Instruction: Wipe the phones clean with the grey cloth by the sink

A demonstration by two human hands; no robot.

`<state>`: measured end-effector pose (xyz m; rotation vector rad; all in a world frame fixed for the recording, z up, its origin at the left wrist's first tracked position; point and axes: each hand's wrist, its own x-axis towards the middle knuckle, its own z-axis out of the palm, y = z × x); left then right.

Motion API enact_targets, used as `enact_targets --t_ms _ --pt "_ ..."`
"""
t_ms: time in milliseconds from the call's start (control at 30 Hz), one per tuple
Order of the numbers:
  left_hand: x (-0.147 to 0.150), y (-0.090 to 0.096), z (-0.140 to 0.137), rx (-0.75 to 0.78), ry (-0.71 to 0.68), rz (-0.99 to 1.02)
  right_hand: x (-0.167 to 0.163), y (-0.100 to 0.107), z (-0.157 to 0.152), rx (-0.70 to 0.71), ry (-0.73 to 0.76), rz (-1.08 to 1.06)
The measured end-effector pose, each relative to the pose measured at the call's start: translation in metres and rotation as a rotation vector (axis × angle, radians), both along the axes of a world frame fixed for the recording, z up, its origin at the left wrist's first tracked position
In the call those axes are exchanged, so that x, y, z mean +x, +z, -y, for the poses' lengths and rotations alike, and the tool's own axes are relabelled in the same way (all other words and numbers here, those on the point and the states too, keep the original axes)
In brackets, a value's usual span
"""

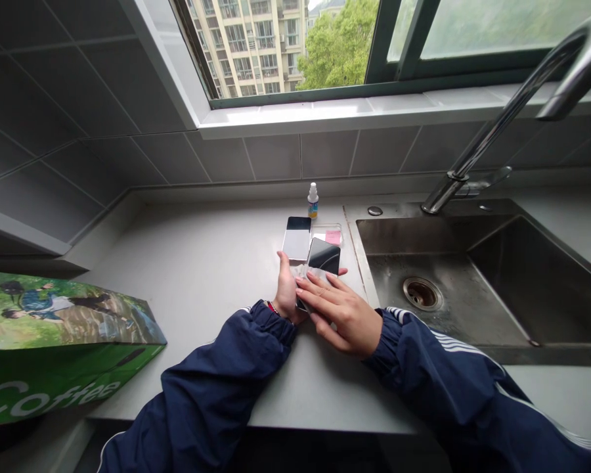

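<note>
My left hand (286, 289) supports a phone (324, 255) from below, thumb pointing up at its left side and fingertips showing past its right edge. The phone's dark glossy screen faces up. Across its lower half lies a thin white wipe (299, 270), pressed down by the nearly flat fingers of my right hand (342, 312), which hide most of it. Just beyond, another phone (297, 238) with a dark top and pale lower part lies on the counter. Beside it is a clear phone case (338, 228) with a pink piece (332, 236) in it.
A small white bottle (312, 202) with a coloured label stands behind the phones. To the right are a steel sink (394, 240) and a tall faucet (492, 125). A green coffee bag (79, 368) occupies the left side. The window (295, 52) is beyond the counter.
</note>
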<state>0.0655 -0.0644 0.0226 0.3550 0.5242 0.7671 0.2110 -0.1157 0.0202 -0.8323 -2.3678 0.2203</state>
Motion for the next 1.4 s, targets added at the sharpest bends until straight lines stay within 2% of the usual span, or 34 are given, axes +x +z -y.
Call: enact_targets --t_ms 300,633,767,967,1100,1233,1400 --pt "-0.003 0.010 0.003 0.013 0.052 -0.041 0.003 0.005 0.000 0.012 0.067 0.049" --pt "-0.006 0.018 0.000 -0.061 0.082 -0.106 0.005 0.004 0.001 0.014 0.110 0.071" --pt "-0.004 0.017 0.000 -0.015 0.163 -0.140 0.003 0.005 0.003 0.023 0.057 0.085" --pt "-0.001 0.010 0.001 -0.004 0.120 -0.142 0.003 0.005 0.001 0.042 0.004 0.083" --pt "0.004 0.010 0.003 0.021 0.173 -0.097 0.004 0.005 -0.002 0.037 -0.047 0.051" --pt "0.008 0.011 0.005 -0.015 0.130 -0.035 0.005 0.003 -0.005 0.029 -0.082 0.034" --pt "0.008 0.007 0.006 0.008 0.070 0.081 0.008 -0.002 -0.008 -0.034 -0.210 0.087"
